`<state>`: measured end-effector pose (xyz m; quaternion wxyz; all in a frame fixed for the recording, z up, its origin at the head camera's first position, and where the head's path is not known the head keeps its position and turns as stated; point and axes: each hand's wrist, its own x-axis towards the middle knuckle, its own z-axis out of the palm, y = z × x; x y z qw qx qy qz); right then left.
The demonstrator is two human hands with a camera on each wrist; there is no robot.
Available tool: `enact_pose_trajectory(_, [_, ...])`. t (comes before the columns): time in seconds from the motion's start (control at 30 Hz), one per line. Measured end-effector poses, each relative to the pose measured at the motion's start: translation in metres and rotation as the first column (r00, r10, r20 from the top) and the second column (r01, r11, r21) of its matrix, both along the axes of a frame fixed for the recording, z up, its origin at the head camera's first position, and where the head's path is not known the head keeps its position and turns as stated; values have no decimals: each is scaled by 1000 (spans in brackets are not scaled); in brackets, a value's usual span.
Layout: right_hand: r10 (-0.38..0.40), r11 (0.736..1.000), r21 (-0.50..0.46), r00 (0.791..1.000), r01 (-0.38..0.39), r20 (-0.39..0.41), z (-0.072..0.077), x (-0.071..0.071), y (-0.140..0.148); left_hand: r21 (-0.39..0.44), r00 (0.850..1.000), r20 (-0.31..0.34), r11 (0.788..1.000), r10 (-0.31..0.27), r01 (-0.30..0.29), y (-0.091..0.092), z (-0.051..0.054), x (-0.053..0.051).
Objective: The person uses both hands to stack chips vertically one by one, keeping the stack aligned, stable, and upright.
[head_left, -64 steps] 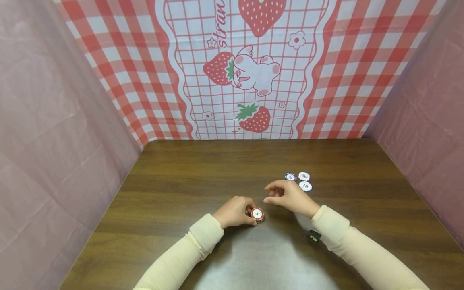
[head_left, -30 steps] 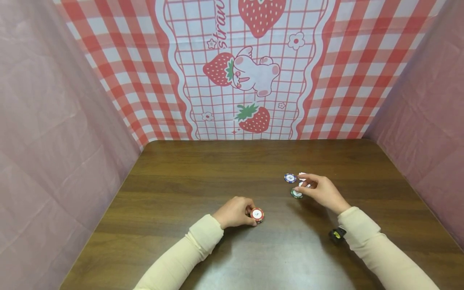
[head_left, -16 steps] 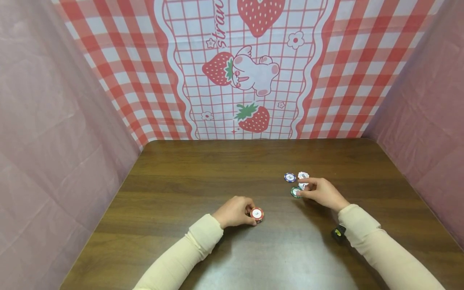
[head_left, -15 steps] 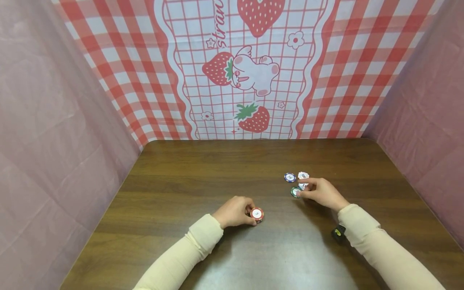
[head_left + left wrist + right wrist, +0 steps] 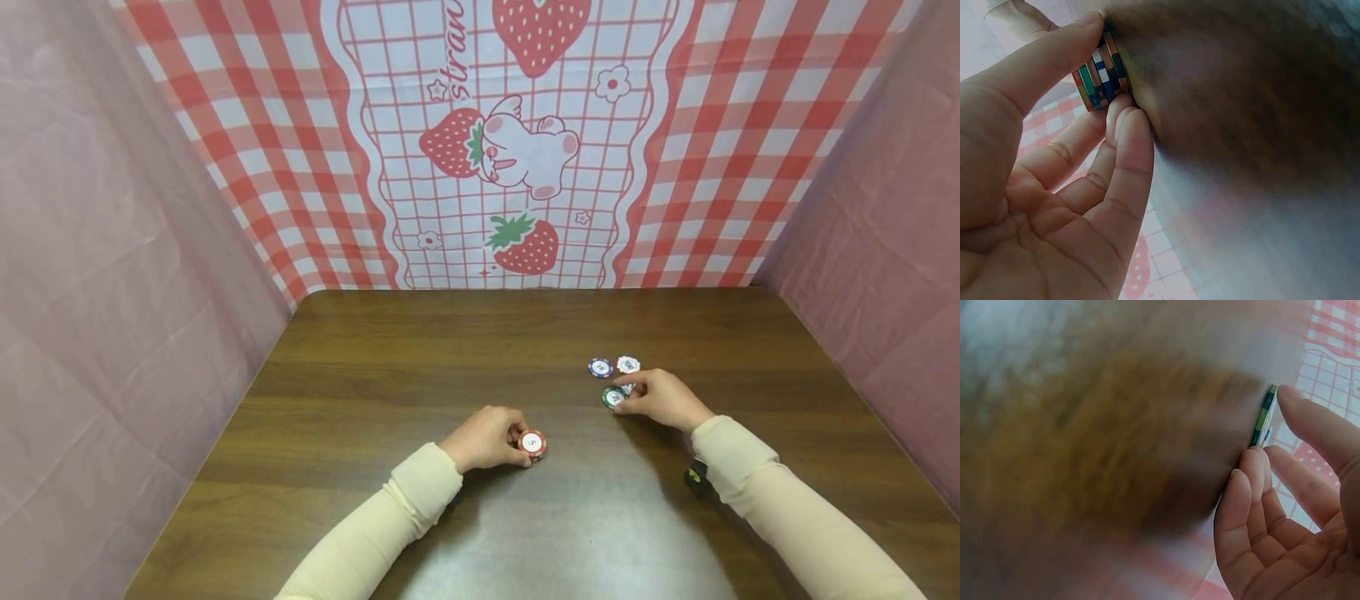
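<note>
My left hand (image 5: pixel 486 439) pinches a short stack of poker chips (image 5: pixel 532 443) standing on the table, its top chip red with a 5. Between thumb and fingertips in the left wrist view, the stack (image 5: pixel 1101 72) shows several coloured layers. Further right, my right hand (image 5: pixel 667 400) holds a green poker chip (image 5: pixel 614 398) by its edges, flat on the table. The right wrist view shows this chip (image 5: pixel 1264 415) edge-on between thumb and fingers. Beyond it lie a blue chip (image 5: pixel 600 367) and a white chip (image 5: pixel 628 365). Another white chip (image 5: pixel 628 388) is partly hidden by the right fingers.
The brown wooden table (image 5: pixel 420 358) ends at a red-and-white checked cloth (image 5: pixel 285 133) with strawberries. Pink curtains (image 5: pixel 97 250) hang at both sides. A small black object (image 5: pixel 696 476) sits under the right cuff.
My right hand has moved right, from near the stack to the loose chips. The green chip shows there since about one second ago. My left hand and its stack stay put.
</note>
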<state>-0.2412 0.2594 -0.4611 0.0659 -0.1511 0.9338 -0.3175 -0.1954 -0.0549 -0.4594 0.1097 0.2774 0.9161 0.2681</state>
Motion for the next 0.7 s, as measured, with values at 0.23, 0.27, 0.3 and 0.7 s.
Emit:
enact_pose_trajectory(0.23, [10, 1000, 23, 1000, -10, -3, 2, 0, -2, 3, 1000, -2, 1000, 2, -2, 0, -1, 0])
enact_pose_trajectory(0.27, [13, 1000, 27, 1000, -13, -9, 2, 0, -2, 4, 1000, -3, 1000, 3, -3, 0, -1, 0])
enact_pose_trajectory(0.3, [13, 999, 31, 1000, -13, -11, 2, 0, -2, 5, 1000, -3, 1000, 3, -3, 0, -1, 0])
enact_pose_trajectory(0.7, [34, 998, 53, 999, -33, -23, 6, -1, -4, 7, 1000, -18, 1000, 0, 1, 0, -2, 0])
